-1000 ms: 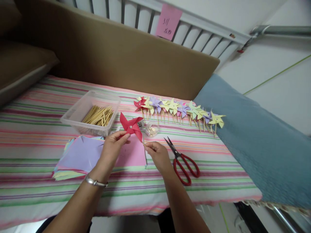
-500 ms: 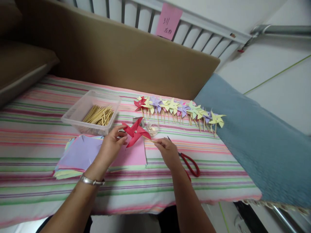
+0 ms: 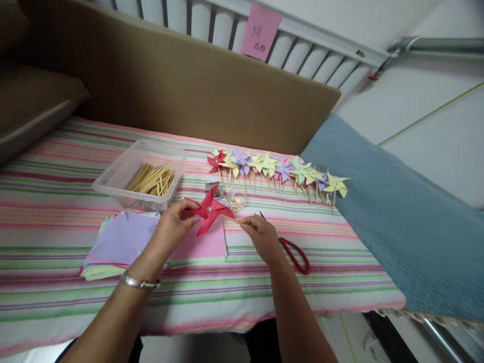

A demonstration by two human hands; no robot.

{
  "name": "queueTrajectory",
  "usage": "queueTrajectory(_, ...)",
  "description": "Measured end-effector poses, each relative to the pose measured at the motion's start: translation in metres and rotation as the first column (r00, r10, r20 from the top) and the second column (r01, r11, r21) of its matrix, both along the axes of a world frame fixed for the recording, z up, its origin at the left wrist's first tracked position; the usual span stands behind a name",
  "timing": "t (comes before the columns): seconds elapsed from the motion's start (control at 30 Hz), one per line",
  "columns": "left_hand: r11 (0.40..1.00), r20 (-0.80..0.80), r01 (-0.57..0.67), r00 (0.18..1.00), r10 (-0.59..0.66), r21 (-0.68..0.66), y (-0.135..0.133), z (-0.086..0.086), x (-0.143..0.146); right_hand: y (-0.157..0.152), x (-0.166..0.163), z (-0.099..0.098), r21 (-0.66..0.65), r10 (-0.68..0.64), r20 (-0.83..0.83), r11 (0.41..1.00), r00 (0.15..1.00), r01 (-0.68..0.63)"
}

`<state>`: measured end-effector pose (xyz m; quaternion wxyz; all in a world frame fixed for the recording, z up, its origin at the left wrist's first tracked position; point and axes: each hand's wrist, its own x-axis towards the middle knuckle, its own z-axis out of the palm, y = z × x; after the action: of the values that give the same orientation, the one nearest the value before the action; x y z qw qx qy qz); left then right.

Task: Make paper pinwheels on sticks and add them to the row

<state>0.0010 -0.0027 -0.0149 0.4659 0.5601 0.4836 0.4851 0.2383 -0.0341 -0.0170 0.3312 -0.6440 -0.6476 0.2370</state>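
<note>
Presently, left hand [image 3: 174,222] pinched red pinwheel [image 3: 208,215] at edge, right hand [image 3: 261,234] gripped its wooden stick [image 3: 230,219]; pinwheel was above pink paper [image 3: 212,244], near small round container [image 3: 237,202] (scissors [image 3: 298,247] lay beyond, partly hidden by right hand)

red pinwheel [image 3: 207,217], pink-and-green striped cloth [image 3: 212,297]
</note>
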Motion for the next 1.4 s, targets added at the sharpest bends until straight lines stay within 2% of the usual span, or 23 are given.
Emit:
queueTrajectory(0.5,0.997,-0.05,0.013,0.999,-0.017,-0.078,0.0,-0.003,0.002,0.0,-0.004,0.002,-0.003,0.017,-0.006,1.0,1.0,-0.017)
queueTrajectory(0.97,0.997,-0.144,-0.057,0.988,0.051,-0.042,-0.001,0.002,0.003,-0.002,-0.009,0.003,-0.019,0.022,-0.028,1.0,0.999,-0.022)
queueTrajectory(1.13,0.998,-0.089,-0.055,0.995,0.055,-0.002,0.001,-0.002,0.003,-0.001,-0.012,0.0,-0.031,-0.045,-0.133,0.999,0.99,0.041)
queueTrajectory(1.2,0.996,-0.075,-0.087,0.993,0.086,-0.001,0.0,-0.002,0.001,0.002,-0.013,-0.002,-0.096,-0.131,-0.303,0.99,0.944,0.106)
queueTrajectory(1.3,0.986,-0.086,-0.165,0.983,0.164,-0.011,-0.004,0.005,0.0,0.007,-0.014,-0.004,-0.203,-0.259,-0.562,0.964,0.786,0.172)
queueTrajectory(1.4,0.982,-0.188,-0.17,0.971,0.151,-0.087,-0.007,0.015,0.002,0.011,-0.01,-0.004,-0.219,-0.33,-0.651,0.944,0.684,0.248)
